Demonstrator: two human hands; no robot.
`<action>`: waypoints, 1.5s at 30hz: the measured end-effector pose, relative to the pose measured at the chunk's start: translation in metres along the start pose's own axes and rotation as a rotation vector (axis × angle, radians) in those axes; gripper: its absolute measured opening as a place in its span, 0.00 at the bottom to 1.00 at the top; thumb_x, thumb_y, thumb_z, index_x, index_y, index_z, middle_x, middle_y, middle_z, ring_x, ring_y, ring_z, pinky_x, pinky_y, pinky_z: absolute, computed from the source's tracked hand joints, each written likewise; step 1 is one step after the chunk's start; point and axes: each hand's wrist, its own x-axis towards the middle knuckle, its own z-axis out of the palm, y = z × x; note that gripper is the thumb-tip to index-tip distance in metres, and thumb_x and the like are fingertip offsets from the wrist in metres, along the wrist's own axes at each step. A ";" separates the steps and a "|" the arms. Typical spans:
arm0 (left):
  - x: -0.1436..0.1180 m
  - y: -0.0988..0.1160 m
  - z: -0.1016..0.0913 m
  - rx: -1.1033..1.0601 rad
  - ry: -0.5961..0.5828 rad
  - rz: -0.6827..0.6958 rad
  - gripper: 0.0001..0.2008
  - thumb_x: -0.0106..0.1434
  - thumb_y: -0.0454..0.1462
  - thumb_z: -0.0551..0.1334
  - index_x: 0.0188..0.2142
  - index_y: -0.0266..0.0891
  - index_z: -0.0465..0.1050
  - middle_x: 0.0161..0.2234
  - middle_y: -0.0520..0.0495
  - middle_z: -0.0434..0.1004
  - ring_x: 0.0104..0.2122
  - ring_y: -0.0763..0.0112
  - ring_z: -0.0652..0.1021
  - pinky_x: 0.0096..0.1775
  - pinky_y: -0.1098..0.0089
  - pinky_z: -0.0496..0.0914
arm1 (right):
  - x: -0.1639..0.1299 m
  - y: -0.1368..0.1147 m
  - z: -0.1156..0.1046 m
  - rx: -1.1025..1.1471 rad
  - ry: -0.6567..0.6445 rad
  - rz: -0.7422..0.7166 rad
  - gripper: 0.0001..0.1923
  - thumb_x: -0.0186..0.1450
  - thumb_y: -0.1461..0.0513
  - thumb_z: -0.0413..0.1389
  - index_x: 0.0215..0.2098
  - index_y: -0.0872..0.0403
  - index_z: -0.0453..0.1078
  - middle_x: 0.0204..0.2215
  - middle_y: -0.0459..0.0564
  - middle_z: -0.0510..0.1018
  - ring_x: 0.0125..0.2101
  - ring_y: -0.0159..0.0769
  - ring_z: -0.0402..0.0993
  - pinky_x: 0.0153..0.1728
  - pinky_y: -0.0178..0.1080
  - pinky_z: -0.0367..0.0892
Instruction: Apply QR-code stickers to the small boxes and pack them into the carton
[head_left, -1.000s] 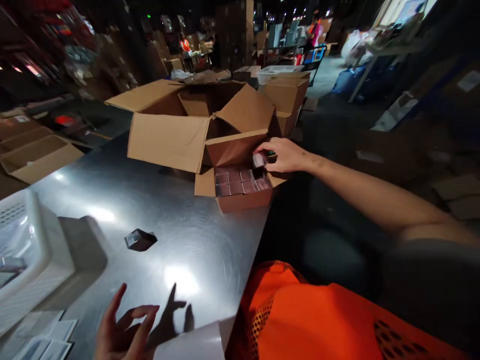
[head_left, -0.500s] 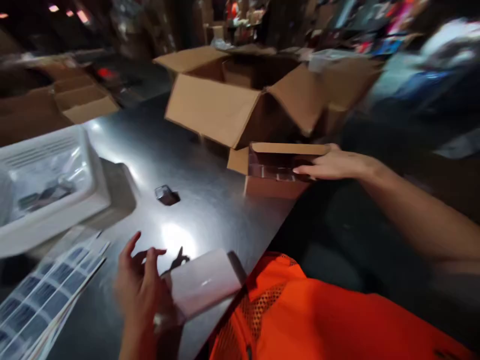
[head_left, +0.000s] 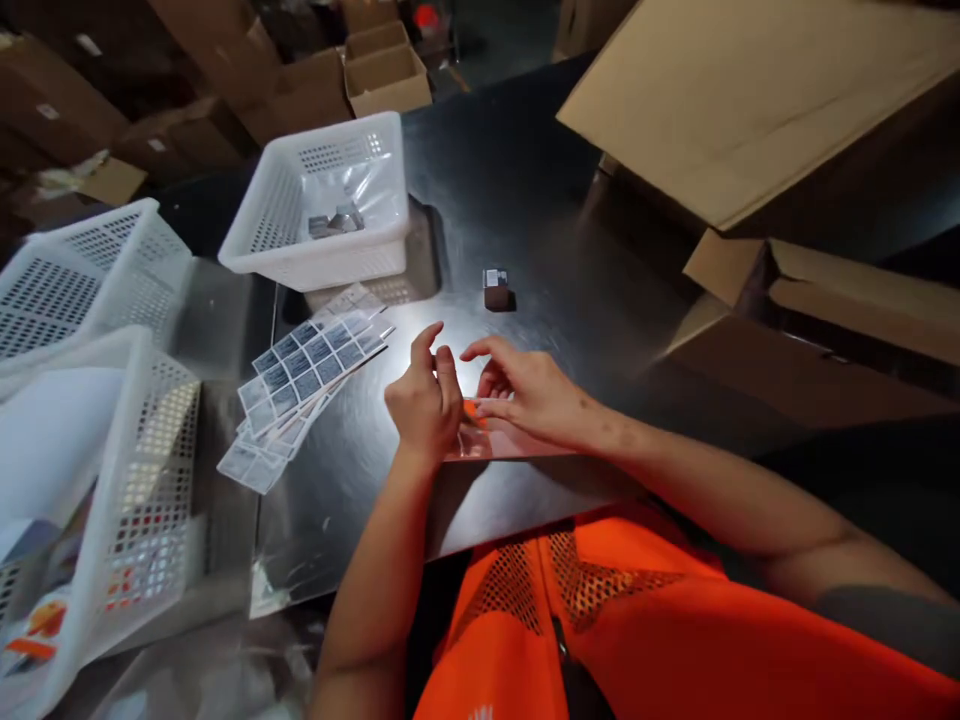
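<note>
Both forearms angle in over the table edge. Left hand upright, thumb and forefinger raised, apparently pinching. Right hand palm down beside it, fingers curled, fingertips nearly meeting.

White mesh basket — orange mesh vest.

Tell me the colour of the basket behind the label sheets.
White, seen in the head view: the basket beyond the label sheets.

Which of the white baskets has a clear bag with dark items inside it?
The far basket, beyond the label sheets. The two baskets at the left edge show no such bag.
</note>
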 end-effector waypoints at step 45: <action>0.010 -0.001 -0.009 -0.386 -0.404 -0.106 0.34 0.54 0.46 0.72 0.60 0.43 0.71 0.43 0.49 0.84 0.15 0.83 0.63 0.22 0.74 0.60 | 0.008 0.067 -0.053 0.047 0.251 -0.644 0.38 0.69 0.67 0.58 0.68 0.30 0.51 0.50 0.46 0.80 0.55 0.40 0.76 0.55 0.54 0.74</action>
